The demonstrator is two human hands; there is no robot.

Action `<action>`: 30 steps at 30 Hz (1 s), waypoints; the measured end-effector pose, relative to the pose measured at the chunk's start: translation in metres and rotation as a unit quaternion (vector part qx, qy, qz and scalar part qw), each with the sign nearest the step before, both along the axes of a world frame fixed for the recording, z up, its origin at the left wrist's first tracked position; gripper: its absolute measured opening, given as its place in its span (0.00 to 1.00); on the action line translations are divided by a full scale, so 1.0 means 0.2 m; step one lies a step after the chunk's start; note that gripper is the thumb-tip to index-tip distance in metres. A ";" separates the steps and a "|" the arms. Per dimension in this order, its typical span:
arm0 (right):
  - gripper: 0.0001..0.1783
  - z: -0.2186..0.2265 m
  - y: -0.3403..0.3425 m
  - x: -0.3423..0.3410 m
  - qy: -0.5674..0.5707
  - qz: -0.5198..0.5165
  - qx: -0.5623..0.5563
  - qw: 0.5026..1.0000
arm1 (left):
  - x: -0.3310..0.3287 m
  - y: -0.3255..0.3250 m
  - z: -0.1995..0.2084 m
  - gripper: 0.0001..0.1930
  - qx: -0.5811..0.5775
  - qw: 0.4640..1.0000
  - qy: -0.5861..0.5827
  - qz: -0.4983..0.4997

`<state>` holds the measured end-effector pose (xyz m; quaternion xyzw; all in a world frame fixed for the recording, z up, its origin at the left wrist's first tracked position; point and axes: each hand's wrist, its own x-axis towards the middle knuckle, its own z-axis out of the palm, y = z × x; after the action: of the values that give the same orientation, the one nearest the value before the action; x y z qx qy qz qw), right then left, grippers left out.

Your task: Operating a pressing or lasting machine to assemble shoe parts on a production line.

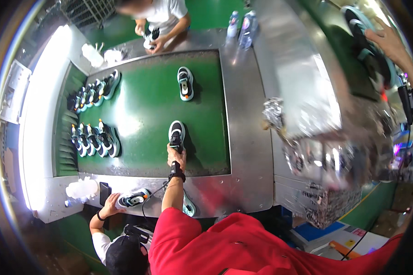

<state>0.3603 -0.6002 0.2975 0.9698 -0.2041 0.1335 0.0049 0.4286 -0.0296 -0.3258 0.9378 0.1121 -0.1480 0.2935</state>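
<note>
My left hand [176, 156] is closed on the heel end of a black, white and pale-blue sneaker [177, 131], whose toe points away from me over the green conveyor belt [142, 110]. A watch-like black band sits on that wrist. At the far upper right, my right hand [384, 37] has its fingers closed on the edge of another dark sneaker with a pale-blue sole [357, 23]. Part of that shoe is dim and blurred. Farther up the belt lies a single matching sneaker [185, 84]. One more pale-blue shoe [188, 206] shows partly behind my left forearm.
Two rows of sneakers [96, 94] [96, 140] stand at the belt's left. A co-worker in a cap [124, 254] reaches toward a sneaker [135, 198] on the metal edge; another person [163, 18] holds a shoe opposite. Bottles [248, 30] and a foil-wrapped machine [326, 160] are at right.
</note>
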 end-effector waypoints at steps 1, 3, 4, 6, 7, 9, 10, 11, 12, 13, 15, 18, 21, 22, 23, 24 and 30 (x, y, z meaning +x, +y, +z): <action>0.36 -0.01 -0.02 0.14 0.045 0.012 0.013 0.999 | -0.02 0.05 -0.06 0.38 0.004 0.999 -0.053 0.009; 0.35 -0.15 -0.20 0.37 0.056 0.056 0.035 0.996 | -0.07 0.12 0.03 0.36 -0.001 0.992 -0.121 0.018; 0.35 -0.08 -0.20 0.33 0.058 0.032 0.013 0.998 | -0.04 0.02 0.01 0.35 -0.024 0.994 -0.100 0.030; 0.31 -0.04 -0.19 0.28 0.017 0.012 0.072 0.997 | -0.04 0.01 -0.04 0.34 -0.090 0.979 -0.180 -0.025; 0.29 0.00 -0.17 0.21 -0.013 0.000 0.097 0.995 | -0.05 0.07 -0.13 0.33 -0.168 0.958 -0.230 -0.034; 0.29 0.02 0.13 0.14 0.040 -0.116 0.061 0.991 | -0.04 0.01 -0.07 0.32 -0.227 0.960 -0.160 -0.024; 0.36 -0.06 0.21 0.19 -0.027 -0.093 0.054 0.994 | -0.10 0.14 0.05 0.30 -0.277 0.936 -0.218 -0.022; 0.46 -0.03 0.32 0.12 -0.096 -0.096 0.013 0.991 | -0.09 0.13 0.03 0.30 -0.371 0.914 -0.158 0.041; 0.42 0.04 0.29 0.02 -0.219 -0.029 0.112 0.969 | -0.06 0.13 -0.03 0.31 -0.384 0.906 -0.178 -0.016; 0.39 0.23 0.50 -0.12 -0.161 0.047 0.160 0.973 | -0.04 0.11 0.02 0.32 -0.277 0.943 -0.165 -0.079; 0.33 0.33 0.47 -0.37 -0.319 0.083 0.064 0.942 | -0.02 0.09 0.08 0.38 0.009 0.977 -0.184 -0.106; 0.30 0.39 0.69 -0.91 -0.439 0.091 0.097 0.889 | -0.21 -0.15 0.44 0.38 0.047 0.924 -0.334 -0.180; 0.28 0.26 0.89 -1.46 -0.490 0.064 0.142 0.858 | -0.72 -0.60 1.23 0.33 -0.417 0.810 -0.044 -0.409; 0.29 0.19 0.97 -1.59 -0.506 0.032 0.169 0.845 | -0.89 -0.69 1.42 0.35 -0.440 0.756 0.066 -0.481; 0.31 0.11 1.07 -1.72 -0.531 -0.012 0.158 0.832 | -1.08 -0.83 1.57 0.36 -0.507 0.676 0.092 -0.527; 0.33 0.03 1.12 -1.86 -0.546 -0.042 0.194 0.814 | -1.25 -0.94 1.69 0.38 -0.564 0.588 0.125 -0.566; 0.36 -0.36 1.59 -2.52 -0.637 -0.123 0.425 0.631 | -2.03 -1.28 2.13 0.44 -0.614 0.267 0.495 -0.554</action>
<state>-0.1443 -0.2817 0.2249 0.5044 -0.3078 0.6145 -0.5227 0.0216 -0.2861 0.1001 0.0585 -0.4354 -0.7347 0.5170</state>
